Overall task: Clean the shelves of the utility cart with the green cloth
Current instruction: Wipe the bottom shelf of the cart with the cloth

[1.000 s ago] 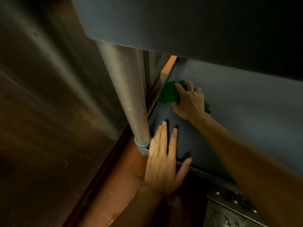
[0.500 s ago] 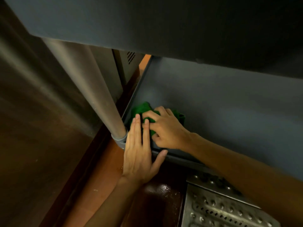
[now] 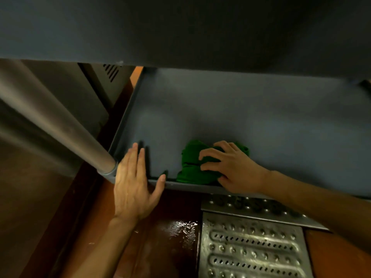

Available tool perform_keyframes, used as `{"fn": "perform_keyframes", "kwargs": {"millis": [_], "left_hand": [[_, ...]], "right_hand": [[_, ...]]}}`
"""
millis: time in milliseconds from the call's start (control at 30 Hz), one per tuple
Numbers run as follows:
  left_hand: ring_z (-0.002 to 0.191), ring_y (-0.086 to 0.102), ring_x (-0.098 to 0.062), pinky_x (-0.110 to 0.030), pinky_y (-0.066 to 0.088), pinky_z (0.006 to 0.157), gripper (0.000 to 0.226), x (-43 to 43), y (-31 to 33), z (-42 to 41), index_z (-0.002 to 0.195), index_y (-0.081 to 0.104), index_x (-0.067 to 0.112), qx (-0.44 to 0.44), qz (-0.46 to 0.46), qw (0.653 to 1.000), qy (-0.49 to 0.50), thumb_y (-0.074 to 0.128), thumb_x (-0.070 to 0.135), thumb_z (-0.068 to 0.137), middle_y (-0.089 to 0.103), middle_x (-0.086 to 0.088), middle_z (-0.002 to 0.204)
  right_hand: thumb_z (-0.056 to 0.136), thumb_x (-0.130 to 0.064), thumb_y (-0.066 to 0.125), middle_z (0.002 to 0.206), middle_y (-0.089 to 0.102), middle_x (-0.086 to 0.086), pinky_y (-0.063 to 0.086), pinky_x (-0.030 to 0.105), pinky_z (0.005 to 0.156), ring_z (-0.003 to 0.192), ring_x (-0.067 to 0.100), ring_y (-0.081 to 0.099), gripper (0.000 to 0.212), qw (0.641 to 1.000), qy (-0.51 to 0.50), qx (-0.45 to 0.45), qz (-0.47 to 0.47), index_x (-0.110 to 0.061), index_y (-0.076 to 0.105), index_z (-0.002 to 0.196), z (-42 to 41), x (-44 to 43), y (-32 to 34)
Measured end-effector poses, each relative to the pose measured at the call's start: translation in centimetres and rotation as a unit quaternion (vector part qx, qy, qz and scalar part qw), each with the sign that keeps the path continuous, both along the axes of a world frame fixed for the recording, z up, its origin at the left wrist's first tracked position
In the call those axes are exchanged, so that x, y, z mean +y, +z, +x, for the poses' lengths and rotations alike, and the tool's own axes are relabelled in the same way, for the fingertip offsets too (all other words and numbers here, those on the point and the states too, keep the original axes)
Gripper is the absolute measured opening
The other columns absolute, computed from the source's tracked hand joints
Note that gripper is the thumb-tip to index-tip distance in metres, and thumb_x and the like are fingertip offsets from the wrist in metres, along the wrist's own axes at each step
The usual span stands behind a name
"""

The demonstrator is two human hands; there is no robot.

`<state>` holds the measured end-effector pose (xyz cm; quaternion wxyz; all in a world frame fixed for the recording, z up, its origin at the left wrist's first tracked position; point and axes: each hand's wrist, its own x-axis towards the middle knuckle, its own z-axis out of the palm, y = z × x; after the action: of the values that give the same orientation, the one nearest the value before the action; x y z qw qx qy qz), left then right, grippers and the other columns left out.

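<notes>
Upper shelf (image 3: 180, 27): a dark grey slab, overhanging both sets of fingers.
Lower shelf (image 3: 251, 117): a blue-grey tray with a raised rim, stretching away beyond all the fingertips.
Floor (image 3: 160, 247): reddish-brown, with a wet sheen just behind the left wrist.
Cart post (image 3: 60, 127): a grey tube slanting down to the near corner, just beside the left fingers.
Drain grate (image 3: 251, 251): perforated metal, set in the floor below the right wrist.
Left hand (image 3: 134, 183): flat over the front rim, fingers straight and pressed together, thumb spread along the rim.
Right hand (image 3: 234, 169): fingers curled, gripping the cloth and bearing down on it.
Green cloth (image 3: 190, 163): bunched on the lower shelf against the front rim, under the right fingers, apart from the left thumb.
</notes>
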<state>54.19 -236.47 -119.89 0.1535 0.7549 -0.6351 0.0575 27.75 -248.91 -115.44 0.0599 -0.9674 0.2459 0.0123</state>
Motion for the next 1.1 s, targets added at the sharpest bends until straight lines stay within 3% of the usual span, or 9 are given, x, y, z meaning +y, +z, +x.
{"fn": "perform_keyframes", "kwargs": {"millis": [233, 367, 533, 667, 800, 900, 967, 1033, 1100], "left_hand": [[0.148, 0.026, -0.035, -0.042, 0.02, 0.121, 0.087, 0.0, -0.4, 0.0, 0.151, 0.03, -0.005, -0.013, -0.012, 1.0, 0.007, 0.032, 0.062, 0.095, 0.022, -0.019, 0.162], [0.146, 0.029, -0.037, -0.046, 0.026, 0.119, 0.087, 0.1, -0.6, 0.2, 0.151, 0.03, -0.005, -0.014, -0.025, 1.0, 0.011, 0.032, 0.062, 0.095, 0.025, -0.02, 0.161], [0.144, 0.032, -0.039, -0.049, 0.026, 0.118, 0.084, 0.0, -0.6, 0.0, 0.148, 0.034, -0.005, 0.007, -0.041, 0.999, 0.003, 0.034, 0.059, 0.095, 0.03, -0.022, 0.159], [0.143, 0.03, -0.039, -0.053, 0.026, 0.116, 0.08, -0.7, 0.2, -1.1, 0.148, 0.038, 0.003, 0.065, -0.033, 0.996, 0.042, 0.039, 0.059, 0.091, 0.029, -0.019, 0.159], [0.137, 0.039, -0.034, -0.052, 0.035, 0.113, 0.061, -3.0, 3.0, -4.8, 0.143, 0.044, 0.011, 0.17, -0.029, 0.984, -0.041, 0.054, 0.044, 0.093, 0.043, -0.016, 0.148], [0.129, 0.047, -0.024, -0.037, 0.039, 0.107, 0.054, -4.7, 5.3, -8.3, 0.141, 0.045, 0.018, 0.21, 0.003, 0.969, -0.129, 0.058, 0.039, 0.093, 0.051, -0.008, 0.139], [0.124, 0.051, -0.015, -0.03, 0.039, 0.103, 0.051, -5.5, 6.3, -11.1, 0.139, 0.048, 0.025, 0.258, 0.011, 0.952, -0.166, 0.057, 0.045, 0.093, 0.055, 0.0, 0.135], [0.122, 0.053, -0.009, -0.028, 0.04, 0.104, 0.044, -6.8, 6.9, -13.9, 0.137, 0.05, 0.034, 0.392, 0.057, 0.908, -0.135, 0.057, 0.047, 0.096, 0.057, 0.005, 0.133], [0.124, 0.053, -0.016, -0.038, 0.042, 0.108, 0.042, -8.4, 7.9, -16.9, 0.136, 0.046, 0.042, 0.57, 0.151, 0.806, -0.055, 0.049, 0.057, 0.096, 0.054, -0.001, 0.135]], "right_hand": [[0.069, -0.025, 0.049, 0.14, 0.046, -0.01, 0.04, 0.045, 0.096, 0.12, 0.026, 0.041, 0.051, 0.996, -0.082, -0.016, -0.01, -0.035, 0.062, 0.117, -8.7, 0.1, 0.1], [0.066, -0.016, 0.06, 0.139, 0.047, -0.007, 0.042, 0.049, 0.091, 0.118, 0.031, 0.043, 0.052, 0.992, -0.126, -0.017, -0.021, -0.032, 0.062, 0.115, -13.7, 0.7, 0.1], [0.064, -0.017, 0.058, 0.14, 0.047, -0.006, 0.042, 0.05, 0.087, 0.114, 0.031, 0.043, 0.051, 0.979, -0.201, -0.036, -0.011, -0.032, 0.061, 0.113, -19.6, 1.6, 0.6], [0.063, -0.021, 0.062, 0.138, 0.048, -0.009, 0.039, 0.05, 0.093, 0.117, 0.03, 0.044, 0.048, 0.955, -0.283, -0.082, 0.021, -0.032, 0.065, 0.109, -19.8, 1.9, 0.3], [0.064, -0.026, 0.063, 0.141, 0.047, -0.008, 0.036, 0.047, 0.101, 0.12, 0.029, 0.043, 0.05, 0.946, -0.303, -0.099, 0.056, -0.031, 0.067, 0.114, -19.5, 1.8, 0.6], [0.07, -0.017, 0.063, 0.141, 0.05, 0.001, 0.04, 0.052, 0.105, 0.123, 0.032, 0.05, 0.05, 0.942, -0.297, -0.142, 0.071, -0.021, 0.067, 0.119, -19.4, 2.1, 1.2], [0.079, -0.003, 0.063, 0.133, 0.056, 0.005, 0.044, 0.046, 0.105, 0.12, 0.026, 0.055, 0.046, 0.913, -0.324, -0.222, 0.112, -0.017, 0.063, 0.123, -18.9, 2.5, 2.4], [0.087, 0.004, 0.059, 0.114, 0.063, 0.006, 0.051, 0.04, 0.096, 0.105, 0.02, 0.062, 0.038, 0.854, -0.362, -0.322, 0.191, -0.017, 0.057, 0.119, -17.5, 2.4, 4.5], [0.092, 0.003, 0.051, 0.098, 0.065, 0.007, 0.054, 0.038, 0.083, 0.089, 0.017, 0.064, 0.028, 0.797, -0.379, -0.41, 0.231, -0.017, 0.055, 0.111, -15.9, 1.9, 6.5]]}}
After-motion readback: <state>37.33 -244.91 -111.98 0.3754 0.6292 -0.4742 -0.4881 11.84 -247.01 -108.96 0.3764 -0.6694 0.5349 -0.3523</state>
